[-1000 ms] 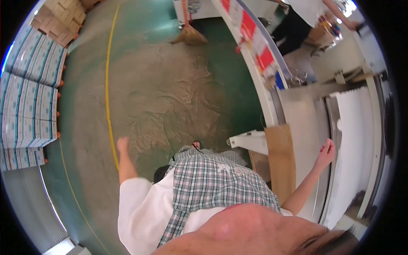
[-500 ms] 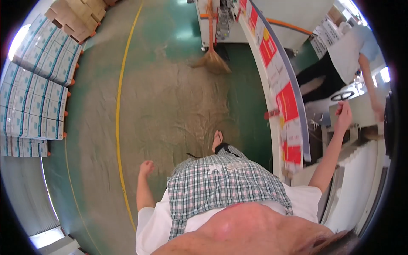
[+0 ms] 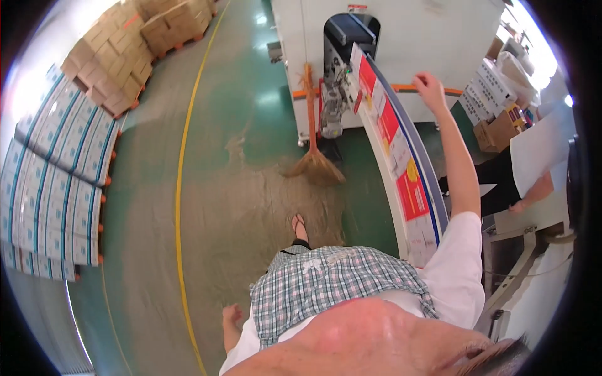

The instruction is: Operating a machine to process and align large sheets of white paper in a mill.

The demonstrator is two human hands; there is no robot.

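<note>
The right hand (image 3: 429,89) is raised to the right of the far part of the conveyor (image 3: 380,160). Its fingers are loosely bent and no object shows in it; full closure cannot be told. The row of red-and-white packs (image 3: 412,197) lies on the conveyor, leftward of this hand and back toward the body. The row's long axis follows the conveyor, leaning left with distance. The left hand (image 3: 232,314) is farther off, low and left of the conveyor, curled and blurred; its grip cannot be told.

The packs are flat-faced; a slim blue-grey guide rail (image 3: 419,145) borders their right side. Left of the conveyor stands a broom (image 3: 315,168) with flared, fibrous bristles. Beyond the conveyor is a smooth, white, boxy machine cabinet (image 3: 433,37).
</note>
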